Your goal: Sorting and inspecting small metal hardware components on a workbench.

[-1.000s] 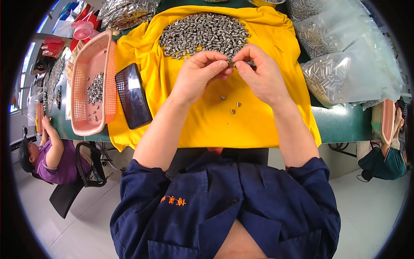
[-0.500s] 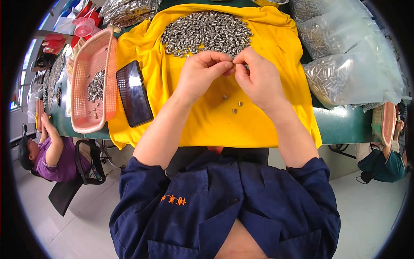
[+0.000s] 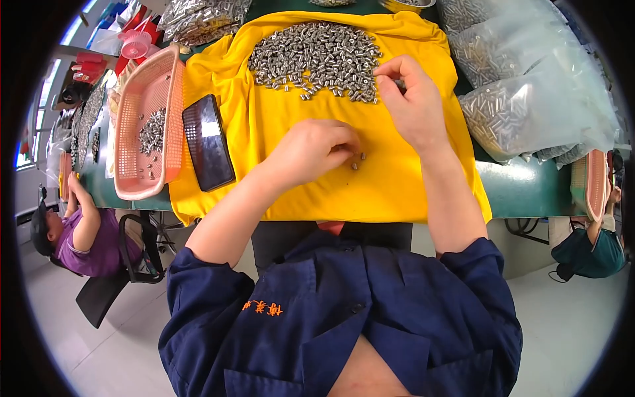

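Lighting was bright and largely even, with strong white light at the window (image 3: 47,96) far left. I noted glare on the phone (image 3: 208,145), glints off the small metal pieces (image 3: 311,56), and sheen on the green tabletop (image 3: 516,195) at right. Outer edges bowed severely toward a black, blue-fringed rim.

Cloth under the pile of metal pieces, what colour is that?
The cloth is yellow, best seen in the head view.
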`<state>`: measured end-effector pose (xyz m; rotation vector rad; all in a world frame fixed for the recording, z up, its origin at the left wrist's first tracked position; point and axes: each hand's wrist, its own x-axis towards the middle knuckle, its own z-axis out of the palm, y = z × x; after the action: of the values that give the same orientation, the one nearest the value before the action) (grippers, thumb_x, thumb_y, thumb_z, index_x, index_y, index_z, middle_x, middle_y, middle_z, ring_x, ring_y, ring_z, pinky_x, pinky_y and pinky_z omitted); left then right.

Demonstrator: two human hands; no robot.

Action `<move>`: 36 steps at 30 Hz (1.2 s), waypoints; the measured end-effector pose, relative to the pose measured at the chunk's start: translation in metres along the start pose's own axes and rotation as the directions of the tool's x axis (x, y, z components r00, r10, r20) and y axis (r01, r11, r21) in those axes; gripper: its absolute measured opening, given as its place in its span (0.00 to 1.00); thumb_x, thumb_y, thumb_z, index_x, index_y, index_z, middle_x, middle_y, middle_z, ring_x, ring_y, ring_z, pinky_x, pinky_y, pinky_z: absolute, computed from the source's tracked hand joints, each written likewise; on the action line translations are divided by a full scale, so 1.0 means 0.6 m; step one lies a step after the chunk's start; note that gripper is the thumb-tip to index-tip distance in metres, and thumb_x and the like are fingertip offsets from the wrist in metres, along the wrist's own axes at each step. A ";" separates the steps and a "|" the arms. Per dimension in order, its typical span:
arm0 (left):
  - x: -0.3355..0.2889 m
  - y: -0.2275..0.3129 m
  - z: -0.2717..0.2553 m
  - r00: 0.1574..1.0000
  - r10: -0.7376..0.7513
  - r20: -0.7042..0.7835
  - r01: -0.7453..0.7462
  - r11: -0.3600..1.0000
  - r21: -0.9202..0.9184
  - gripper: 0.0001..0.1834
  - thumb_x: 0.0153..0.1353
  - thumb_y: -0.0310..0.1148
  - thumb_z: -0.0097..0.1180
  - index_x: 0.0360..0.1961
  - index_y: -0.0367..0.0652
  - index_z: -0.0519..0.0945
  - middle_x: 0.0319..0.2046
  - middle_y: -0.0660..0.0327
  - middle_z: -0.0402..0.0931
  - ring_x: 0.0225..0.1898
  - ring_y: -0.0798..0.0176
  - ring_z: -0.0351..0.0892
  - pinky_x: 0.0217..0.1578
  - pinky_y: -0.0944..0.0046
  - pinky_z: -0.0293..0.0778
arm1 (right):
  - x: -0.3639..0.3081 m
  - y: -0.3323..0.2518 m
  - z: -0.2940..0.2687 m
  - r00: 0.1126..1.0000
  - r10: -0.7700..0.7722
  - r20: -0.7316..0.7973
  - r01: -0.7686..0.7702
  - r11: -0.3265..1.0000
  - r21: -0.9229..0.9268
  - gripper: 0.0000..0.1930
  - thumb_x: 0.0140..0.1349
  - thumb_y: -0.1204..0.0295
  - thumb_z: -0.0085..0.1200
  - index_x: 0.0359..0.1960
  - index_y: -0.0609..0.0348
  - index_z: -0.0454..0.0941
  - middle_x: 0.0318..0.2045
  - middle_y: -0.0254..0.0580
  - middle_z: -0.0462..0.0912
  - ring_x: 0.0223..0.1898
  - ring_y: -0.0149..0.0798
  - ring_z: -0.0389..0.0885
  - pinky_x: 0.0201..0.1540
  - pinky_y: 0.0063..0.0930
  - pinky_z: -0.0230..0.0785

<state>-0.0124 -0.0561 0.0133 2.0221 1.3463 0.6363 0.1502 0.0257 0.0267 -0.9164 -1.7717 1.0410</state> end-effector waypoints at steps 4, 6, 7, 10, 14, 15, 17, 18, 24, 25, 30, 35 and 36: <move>0.015 -0.022 -0.020 0.953 0.096 -0.286 -0.080 0.995 0.067 0.08 0.48 0.29 0.53 0.30 0.41 0.78 0.31 0.56 0.76 0.34 0.52 0.75 0.36 0.59 0.71 | 0.000 -0.005 0.002 0.999 0.036 0.016 -0.037 0.998 0.055 0.02 0.56 0.77 0.48 0.31 0.61 0.71 0.21 0.26 0.69 0.22 0.18 0.62 0.24 0.12 0.56; 0.038 -0.027 -0.034 0.932 -0.086 -0.352 0.179 0.954 0.240 0.08 0.49 0.31 0.53 0.32 0.43 0.78 0.30 0.56 0.76 0.33 0.52 0.75 0.35 0.58 0.71 | 0.002 -0.005 -0.001 1.000 0.023 0.016 -0.024 0.999 0.033 0.02 0.56 0.77 0.48 0.31 0.61 0.71 0.21 0.26 0.69 0.22 0.18 0.62 0.24 0.12 0.56; 0.045 -0.032 -0.032 0.939 -0.157 -0.306 0.253 0.918 0.306 0.08 0.48 0.31 0.55 0.31 0.42 0.79 0.29 0.56 0.76 0.32 0.55 0.76 0.34 0.61 0.71 | 0.001 -0.004 -0.001 1.000 0.012 0.007 -0.013 1.000 0.027 0.03 0.56 0.77 0.48 0.32 0.61 0.71 0.21 0.26 0.69 0.22 0.18 0.62 0.24 0.13 0.57; 0.059 -0.034 -0.024 0.920 -0.195 -0.339 0.316 0.882 0.350 0.06 0.49 0.32 0.54 0.29 0.44 0.78 0.28 0.57 0.76 0.32 0.54 0.75 0.33 0.58 0.71 | 0.001 -0.005 -0.001 1.000 0.019 0.002 -0.019 1.000 0.017 0.03 0.56 0.77 0.48 0.32 0.61 0.71 0.21 0.26 0.69 0.22 0.18 0.62 0.24 0.13 0.57; 0.064 -0.045 -0.022 0.927 -0.094 -0.363 0.233 0.903 0.362 0.05 0.49 0.32 0.54 0.27 0.45 0.78 0.28 0.58 0.76 0.32 0.54 0.75 0.33 0.58 0.71 | 0.001 -0.008 0.001 0.999 0.048 0.023 -0.049 0.997 0.054 0.03 0.55 0.77 0.48 0.32 0.61 0.71 0.22 0.28 0.70 0.22 0.18 0.62 0.24 0.13 0.58; 0.065 -0.043 -0.023 0.938 -0.080 -0.337 0.214 0.900 0.379 0.05 0.49 0.32 0.54 0.27 0.45 0.78 0.28 0.58 0.76 0.33 0.54 0.75 0.33 0.58 0.71 | 0.001 -0.007 0.000 0.999 0.048 0.021 -0.049 0.997 0.054 0.03 0.55 0.77 0.48 0.32 0.61 0.71 0.22 0.28 0.70 0.22 0.18 0.62 0.24 0.13 0.58; 0.066 -0.045 -0.026 0.948 -0.066 -0.311 0.193 0.897 0.397 0.05 0.49 0.31 0.53 0.27 0.45 0.78 0.29 0.58 0.76 0.33 0.54 0.75 0.33 0.58 0.71 | 0.002 -0.003 0.001 1.000 -0.001 -0.028 0.001 1.000 0.027 0.06 0.52 0.74 0.48 0.31 0.60 0.72 0.20 0.36 0.76 0.17 0.25 0.67 0.21 0.20 0.60; 0.064 -0.052 -0.029 0.950 -0.061 -0.308 0.186 0.899 0.397 0.05 0.48 0.31 0.53 0.27 0.45 0.78 0.29 0.58 0.76 0.33 0.54 0.75 0.33 0.58 0.71 | 0.002 -0.004 0.001 1.000 -0.001 -0.030 0.002 1.000 0.027 0.06 0.52 0.74 0.48 0.31 0.60 0.72 0.20 0.36 0.76 0.17 0.25 0.67 0.21 0.20 0.60; 0.057 -0.027 -0.049 0.969 -0.180 -0.172 0.234 0.894 0.382 0.08 0.47 0.27 0.52 0.30 0.43 0.79 0.30 0.56 0.76 0.34 0.53 0.76 0.34 0.59 0.71 | 0.002 -0.006 0.002 1.000 -0.008 -0.025 0.008 1.000 0.020 0.05 0.51 0.74 0.48 0.30 0.61 0.72 0.20 0.37 0.76 0.18 0.27 0.68 0.22 0.20 0.61; 0.054 -0.023 -0.049 0.969 -0.214 -0.121 0.245 0.884 0.398 0.08 0.47 0.27 0.52 0.31 0.43 0.79 0.30 0.55 0.76 0.34 0.53 0.76 0.34 0.59 0.71 | 0.002 -0.008 0.001 1.000 -0.013 -0.027 0.014 1.000 0.011 0.05 0.51 0.74 0.48 0.30 0.61 0.72 0.20 0.37 0.76 0.18 0.27 0.69 0.22 0.21 0.61; 0.043 -0.022 -0.036 0.981 -0.131 -0.141 0.183 0.861 0.474 0.08 0.48 0.27 0.52 0.31 0.43 0.79 0.31 0.55 0.76 0.33 0.53 0.76 0.34 0.60 0.71 | 0.002 -0.008 0.001 1.000 -0.028 -0.011 0.028 1.000 0.014 0.05 0.51 0.75 0.48 0.30 0.61 0.72 0.20 0.38 0.76 0.19 0.28 0.69 0.23 0.21 0.63; 0.048 -0.020 -0.033 0.960 -0.188 -0.207 0.222 0.963 0.155 0.06 0.51 0.25 0.53 0.32 0.41 0.79 0.31 0.57 0.77 0.32 0.60 0.77 0.34 0.66 0.72 | 0.002 -0.005 0.001 0.999 -0.004 0.039 0.003 0.999 0.046 0.04 0.51 0.75 0.48 0.29 0.61 0.71 0.21 0.37 0.76 0.21 0.28 0.71 0.25 0.21 0.63; 0.053 -0.015 -0.029 0.936 -0.296 -0.189 0.234 0.927 -0.295 0.06 0.52 0.24 0.53 0.32 0.39 0.78 0.31 0.58 0.77 0.32 0.63 0.77 0.35 0.69 0.72 | 0.002 -0.005 0.000 0.999 -0.003 0.038 0.001 0.999 0.044 0.04 0.51 0.75 0.48 0.29 0.61 0.71 0.21 0.37 0.76 0.21 0.28 0.71 0.25 0.21 0.63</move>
<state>-0.0184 -0.0199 0.0205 1.5508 1.5431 0.8940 0.1493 0.0254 0.0300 -0.8728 -1.7730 1.0985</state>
